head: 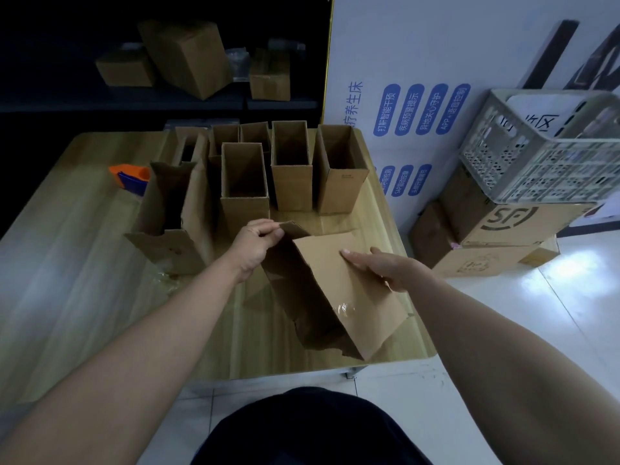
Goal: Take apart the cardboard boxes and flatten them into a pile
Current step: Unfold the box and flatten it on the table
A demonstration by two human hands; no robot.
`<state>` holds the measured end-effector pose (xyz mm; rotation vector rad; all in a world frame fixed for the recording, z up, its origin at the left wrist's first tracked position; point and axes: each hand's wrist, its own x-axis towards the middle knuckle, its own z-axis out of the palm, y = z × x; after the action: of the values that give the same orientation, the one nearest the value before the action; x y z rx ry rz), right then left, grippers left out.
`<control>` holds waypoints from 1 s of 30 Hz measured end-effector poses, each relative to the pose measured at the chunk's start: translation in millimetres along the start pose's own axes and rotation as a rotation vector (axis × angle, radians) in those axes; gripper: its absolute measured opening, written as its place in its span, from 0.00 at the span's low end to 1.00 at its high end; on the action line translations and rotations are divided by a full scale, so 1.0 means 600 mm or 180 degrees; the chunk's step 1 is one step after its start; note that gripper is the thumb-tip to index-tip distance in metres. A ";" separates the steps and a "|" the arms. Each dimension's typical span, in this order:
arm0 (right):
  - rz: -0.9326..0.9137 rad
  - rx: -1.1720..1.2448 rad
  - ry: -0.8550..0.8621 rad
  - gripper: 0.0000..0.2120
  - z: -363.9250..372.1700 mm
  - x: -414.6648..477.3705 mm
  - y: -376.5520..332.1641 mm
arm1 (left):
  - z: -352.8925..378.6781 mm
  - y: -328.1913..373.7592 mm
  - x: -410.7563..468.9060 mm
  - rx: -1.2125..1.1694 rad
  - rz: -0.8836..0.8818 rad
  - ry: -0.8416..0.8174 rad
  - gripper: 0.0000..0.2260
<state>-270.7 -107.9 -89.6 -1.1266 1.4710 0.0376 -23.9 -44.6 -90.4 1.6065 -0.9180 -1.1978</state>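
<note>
A brown cardboard box (339, 297), partly collapsed with torn edges and a strip of clear tape, lies tilted on the wooden table (84, 263) near its front right corner. My left hand (256, 245) pinches the box's far upper flap. My right hand (379, 265) lies flat on the box's top panel with the fingers stretched out, pressing on it. Several upright open boxes (245, 187) stand in rows behind. A pile of flattened, torn cardboard (167, 226) lies to the left of them.
An orange and blue object (131, 177) sits at the table's left. To the right, a grey plastic crate (543, 146) rests on stacked cartons (503, 236) on the floor, in front of a white printed board (419, 78). More boxes (188, 58) stand on a dark shelf behind.
</note>
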 end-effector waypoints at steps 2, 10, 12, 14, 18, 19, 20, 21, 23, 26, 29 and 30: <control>0.0017 0.0066 0.0095 0.55 0.000 0.008 0.008 | -0.002 -0.001 -0.009 -0.0264 -0.0379 -0.0231 0.08; 0.0269 -0.0311 0.0411 0.40 -0.010 0.021 0.022 | -0.019 -0.041 -0.021 -0.0548 -0.1667 -0.0154 0.47; 0.0335 -0.0342 0.0355 0.39 -0.010 0.022 0.026 | -0.015 -0.045 -0.015 -0.0413 -0.1551 -0.0009 0.43; 0.0334 -0.0317 0.0387 0.37 -0.008 0.028 0.030 | -0.014 -0.052 -0.001 -0.0319 -0.1341 0.0249 0.39; 0.0020 -0.0118 0.0666 0.36 -0.005 0.037 0.034 | -0.012 -0.059 0.015 -0.0256 -0.1128 0.0530 0.30; -0.0063 -0.0105 0.0716 0.34 -0.005 0.039 0.035 | -0.010 -0.058 0.017 -0.0213 -0.1098 0.0538 0.29; -0.0110 -0.0079 0.0736 0.31 -0.004 0.039 0.036 | -0.007 -0.057 0.018 -0.0188 -0.1110 0.0489 0.31; -0.0158 -0.0010 0.0752 0.28 -0.001 0.040 0.037 | -0.001 -0.057 0.019 -0.0150 -0.1154 0.0396 0.33; -0.0199 -0.0116 0.0988 0.27 0.006 0.046 0.038 | 0.011 -0.058 0.020 0.0141 -0.1153 0.0238 0.39; -0.0053 -0.0547 0.1486 0.32 0.020 0.050 0.030 | 0.023 -0.072 0.025 0.0786 -0.0915 0.0202 0.40; -0.0071 -0.1205 0.1318 0.37 0.033 0.055 0.038 | 0.037 -0.096 0.020 0.1711 -0.0839 -0.0348 0.38; -0.0137 -0.1495 0.1218 0.36 0.039 0.057 0.042 | 0.041 -0.103 0.016 0.2180 -0.0742 -0.0519 0.38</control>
<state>-262.8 -100.9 -137.1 -1.6107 1.8328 0.1507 -42.4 -39.5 -155.0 2.2253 -1.3759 -1.2599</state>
